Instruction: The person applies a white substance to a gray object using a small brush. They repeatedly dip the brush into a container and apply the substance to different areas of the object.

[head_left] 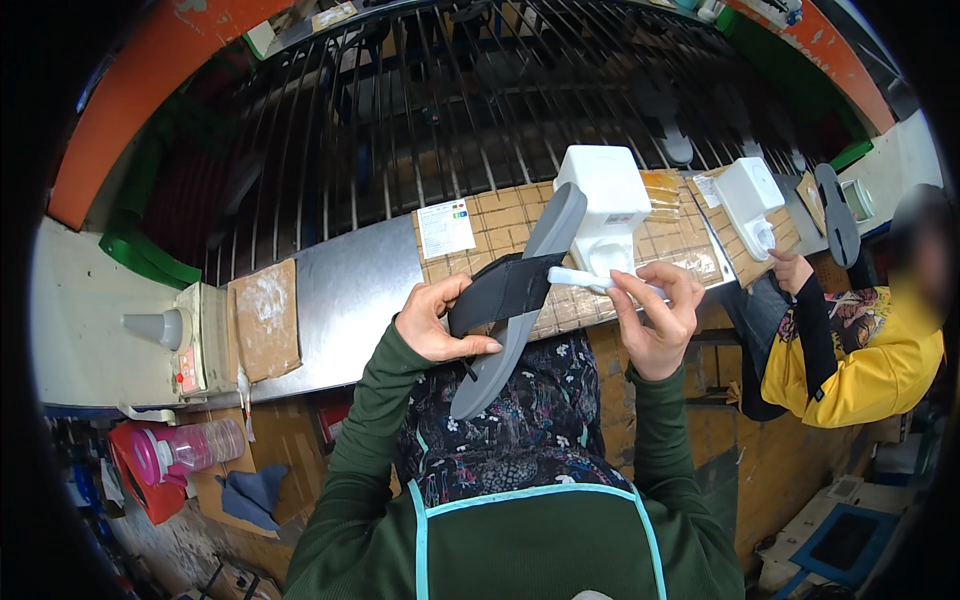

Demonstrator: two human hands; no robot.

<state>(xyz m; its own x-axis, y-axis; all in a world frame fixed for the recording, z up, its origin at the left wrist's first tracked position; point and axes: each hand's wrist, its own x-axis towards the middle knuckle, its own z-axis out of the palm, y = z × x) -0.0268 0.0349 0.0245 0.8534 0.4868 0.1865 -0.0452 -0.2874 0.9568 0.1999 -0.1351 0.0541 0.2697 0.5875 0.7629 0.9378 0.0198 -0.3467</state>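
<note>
My left hand is closed on a slide sandal, its fingers on the wide black strap and its thumb by the grey sole. The sandal is tilted, one end up and away from me. Pinched in the fingers of my right hand is a slim white brush. Its tip touches or nearly touches the right edge of the strap; which of the two I cannot tell. Just behind the brush stands a white dispenser with a round cup at its front.
Taped cardboard covers part of the metal bench. Beyond run dark metal rods. At right, a co-worker's hand is at a second white dispenser, near another grey sole. A pink-lidded bottle lies lower left.
</note>
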